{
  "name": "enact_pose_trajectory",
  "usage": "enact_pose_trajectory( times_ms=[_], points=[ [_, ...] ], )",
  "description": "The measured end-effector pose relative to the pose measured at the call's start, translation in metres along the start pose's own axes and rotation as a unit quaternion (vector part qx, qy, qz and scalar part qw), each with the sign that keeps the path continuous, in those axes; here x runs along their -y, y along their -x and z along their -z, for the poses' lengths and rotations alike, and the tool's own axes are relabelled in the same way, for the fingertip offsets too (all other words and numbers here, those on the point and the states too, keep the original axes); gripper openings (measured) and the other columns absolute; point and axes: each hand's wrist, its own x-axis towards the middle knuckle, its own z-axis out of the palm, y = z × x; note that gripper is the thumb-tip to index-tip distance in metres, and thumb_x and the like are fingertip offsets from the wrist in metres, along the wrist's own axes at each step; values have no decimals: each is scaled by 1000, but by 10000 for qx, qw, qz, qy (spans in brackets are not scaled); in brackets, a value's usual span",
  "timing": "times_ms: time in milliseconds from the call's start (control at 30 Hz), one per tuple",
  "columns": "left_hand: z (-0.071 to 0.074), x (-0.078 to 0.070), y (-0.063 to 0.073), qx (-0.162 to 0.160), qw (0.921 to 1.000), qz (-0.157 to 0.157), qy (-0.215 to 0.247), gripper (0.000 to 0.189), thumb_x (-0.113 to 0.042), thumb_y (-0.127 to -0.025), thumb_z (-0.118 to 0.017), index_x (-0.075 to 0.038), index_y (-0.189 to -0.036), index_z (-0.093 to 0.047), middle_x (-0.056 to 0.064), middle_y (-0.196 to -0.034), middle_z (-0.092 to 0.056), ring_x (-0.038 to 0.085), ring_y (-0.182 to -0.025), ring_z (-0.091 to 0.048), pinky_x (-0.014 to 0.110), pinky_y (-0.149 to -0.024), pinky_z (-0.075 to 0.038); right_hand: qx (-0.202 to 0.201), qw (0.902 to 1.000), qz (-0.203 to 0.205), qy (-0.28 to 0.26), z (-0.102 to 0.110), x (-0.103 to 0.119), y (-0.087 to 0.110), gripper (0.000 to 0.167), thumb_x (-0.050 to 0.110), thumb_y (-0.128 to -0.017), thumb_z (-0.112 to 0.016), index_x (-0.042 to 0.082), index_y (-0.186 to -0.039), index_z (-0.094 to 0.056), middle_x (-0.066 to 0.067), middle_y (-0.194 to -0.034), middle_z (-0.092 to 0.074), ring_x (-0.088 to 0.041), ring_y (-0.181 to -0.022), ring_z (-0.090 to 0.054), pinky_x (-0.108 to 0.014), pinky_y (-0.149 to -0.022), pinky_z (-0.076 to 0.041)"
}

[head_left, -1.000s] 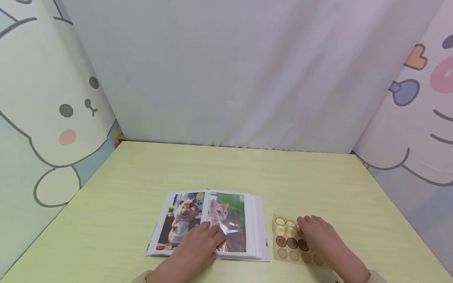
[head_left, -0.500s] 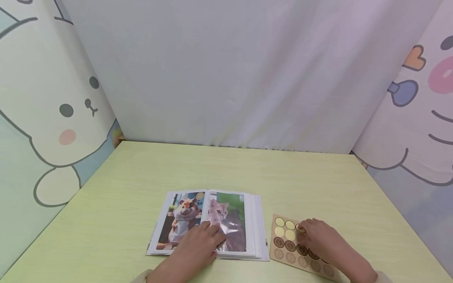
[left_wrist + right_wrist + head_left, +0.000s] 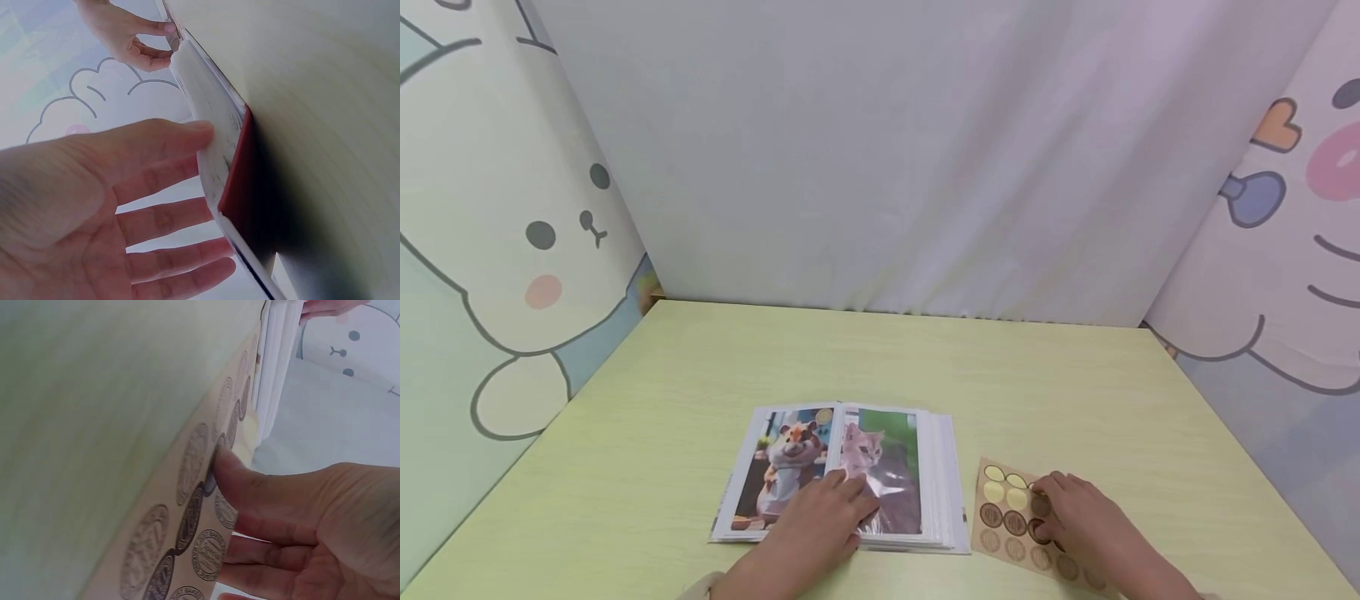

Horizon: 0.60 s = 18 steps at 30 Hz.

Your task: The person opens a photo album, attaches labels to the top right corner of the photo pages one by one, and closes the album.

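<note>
An open photo album [image 3: 742, 500] lies on the table, with a hamster picture [image 3: 790, 462] on its left page and a kitten photo [image 3: 895, 479] under a shiny sleeve on the right. My left hand [image 3: 816, 521] rests across the lower middle of the pages, fingers spread. To the album's right is a brown sheet [image 3: 1004, 533] of round stickers, gold, dark brown and tan in rows. My right hand [image 3: 1086, 517] is over its right part and hides some stickers. In the right wrist view the thumb [image 3: 234, 478] touches a dark sticker; thumb and fingers stand apart.
The pale yellow-green table [image 3: 895, 358] extends behind and to both sides of the album. A whitish curtain [image 3: 865, 167] hangs at its far edge. Cartoon-printed cloths stand at the left [image 3: 490, 208] and right [image 3: 1285, 275].
The sticker sheet has shifted and turned slightly under my right hand, whose thumb now shows on a dark sticker and whose fingers have spread apart. My left hand and the album have stayed put.
</note>
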Motion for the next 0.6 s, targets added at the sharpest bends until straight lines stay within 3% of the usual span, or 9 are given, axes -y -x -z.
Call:
enact_pose_trajectory(
  times_ms=[167, 433, 600],
  points=[
    [0, 0, 1, -119, 9999, -16, -56, 33, -32, -75, -73, -23, -106, -66, -2, -107, -65, 19, -96, -60, 30, -79, -53, -137, 9998, -116, -127, -1, 2, 4, 27, 16, -78, -71, 10, -100, -57, 0, -98, -62, -24, -99, -61, -44, -103, -39],
    [0, 0, 1, -143, 9998, -20, -114, 33, -33, -75, -73, -24, -106, -66, -2, -106, -65, 19, -95, -60, 29, -77, -53, -64, 9996, -142, -235, -1, 2, 2, 21, 15, -80, -70, 13, -93, -53, 4, -87, -60, -20, -91, -63, -46, -104, -36],
    [0, 0, 1, -51, 9999, 4, -99, 33, -33, -75, -72, -25, -106, -66, -3, -106, -64, 19, -95, -59, 29, -75, -53, -233, 9997, -3, -111, 0, 2, 4, 25, 18, -77, -72, 15, -90, -51, 8, -82, -57, -16, -86, -63, -46, -104, -36]
  ],
)
